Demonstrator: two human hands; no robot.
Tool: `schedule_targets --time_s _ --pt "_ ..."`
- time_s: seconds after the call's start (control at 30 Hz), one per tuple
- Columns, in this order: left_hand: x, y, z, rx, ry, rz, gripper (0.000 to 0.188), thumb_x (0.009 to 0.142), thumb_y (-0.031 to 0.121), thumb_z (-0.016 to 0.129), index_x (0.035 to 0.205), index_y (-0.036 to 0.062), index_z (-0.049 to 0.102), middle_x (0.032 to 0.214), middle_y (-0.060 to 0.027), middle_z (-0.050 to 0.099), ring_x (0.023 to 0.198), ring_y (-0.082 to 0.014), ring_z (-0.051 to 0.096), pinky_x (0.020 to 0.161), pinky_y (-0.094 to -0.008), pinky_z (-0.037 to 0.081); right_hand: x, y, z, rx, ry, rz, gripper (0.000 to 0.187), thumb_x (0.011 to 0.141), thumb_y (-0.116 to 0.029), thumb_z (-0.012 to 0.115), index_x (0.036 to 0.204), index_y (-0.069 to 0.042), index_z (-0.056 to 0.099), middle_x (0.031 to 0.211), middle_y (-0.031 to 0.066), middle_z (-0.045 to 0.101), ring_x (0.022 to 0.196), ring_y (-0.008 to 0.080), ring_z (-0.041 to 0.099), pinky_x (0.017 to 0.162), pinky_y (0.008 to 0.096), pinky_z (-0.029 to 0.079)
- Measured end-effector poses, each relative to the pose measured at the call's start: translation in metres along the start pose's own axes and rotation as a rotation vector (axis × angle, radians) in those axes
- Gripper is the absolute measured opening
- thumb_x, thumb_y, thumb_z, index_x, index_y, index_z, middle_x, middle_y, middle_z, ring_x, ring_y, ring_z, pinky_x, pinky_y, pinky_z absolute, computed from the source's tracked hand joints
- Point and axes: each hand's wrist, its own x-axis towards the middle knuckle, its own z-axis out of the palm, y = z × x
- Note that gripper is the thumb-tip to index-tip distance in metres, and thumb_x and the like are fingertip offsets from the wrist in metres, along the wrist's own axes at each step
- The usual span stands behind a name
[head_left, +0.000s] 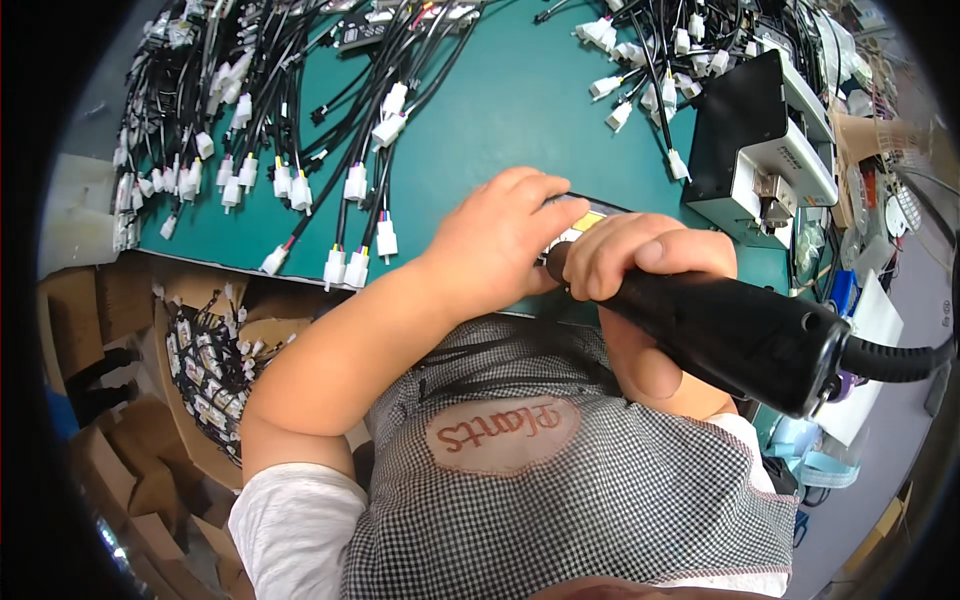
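Head view, lower left: open cardboard box (182, 428) beside the table, loaded with a tangle of dark wires and small white connectors (210, 375); more brown cartons (110, 465) next to it, contents too dim to read. Across the green tabletop (500, 110), long bundles of black cables (350, 195) at left with white plugs, some hanging over the near edge; another cluster of plugged cables (678, 165) at upper right, near a black-and-silver boxy device (735, 130). Past the table's right side, a white sheet (868, 385) and assorted clutter. Close to the checked apron (540, 520), a small flat piece with a yellow patch (588, 220), between both hands and partly covered by fingers. Left hand (495, 235) curled over it; cannot tell whether gripping or only pressing. Right hand (650, 260) wrapped firmly around a black handheld tool (740, 330), nose toward the piece, tip hidden, ribbed cord (885, 358) running off right.
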Motion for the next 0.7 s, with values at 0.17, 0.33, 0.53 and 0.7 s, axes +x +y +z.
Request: schedule_targets --time_s 0.17,0.33,0.53,0.7 --pt "0.008 0.002 -0.010 0.060 -0.057 0.045 0.053 0.062 0.023 0.079 0.112 0.0117 0.063 0.117 -0.0127 0.057 0.109 -0.0350 0.054 0.093 -0.0444 0.047 -0.002 0.003 -0.002 0.306 0.286 0.127 0.074 0.070 -0.046 0.083 0.114 -0.001 0.043 0.082 0.0121 0.058 0.073 0.0226 0.061 0.067 0.0369 0.054" --pt "0.028 0.007 -0.051 0.247 -0.017 0.221 0.050 0.059 0.021 0.081 0.105 0.0112 0.066 0.115 -0.0127 0.058 0.108 -0.0337 0.056 0.093 -0.0448 0.045 0.028 -0.031 -0.042 0.324 0.145 -0.148 0.077 0.077 -0.064 0.068 0.116 -0.002 0.042 0.082 0.0125 0.056 0.063 0.0233 0.058 0.061 0.0376 0.053" --pt "0.097 0.000 -0.168 0.617 0.087 0.427 0.051 0.056 0.010 0.081 0.105 0.0111 0.068 0.118 -0.0103 0.061 0.109 -0.0308 0.057 0.093 -0.0408 0.047 0.034 -0.044 -0.060 0.369 0.340 -0.164 0.082 0.077 -0.073 0.060 0.115 -0.003 0.043 0.079 0.0096 0.054 0.060 0.0219 0.057 0.059 0.0360 0.053" --pt "0.221 0.005 -0.222 0.894 0.294 0.657 0.033 0.073 0.022 0.080 0.101 0.0115 0.066 0.124 -0.0137 0.059 0.122 -0.0278 0.051 0.107 -0.0428 0.039 0.045 -0.037 -0.056 0.338 0.509 -0.127 0.079 0.077 -0.074 0.059 0.112 -0.005 0.043 0.073 0.0081 0.052 0.056 0.0188 0.056 0.054 0.0334 0.053"
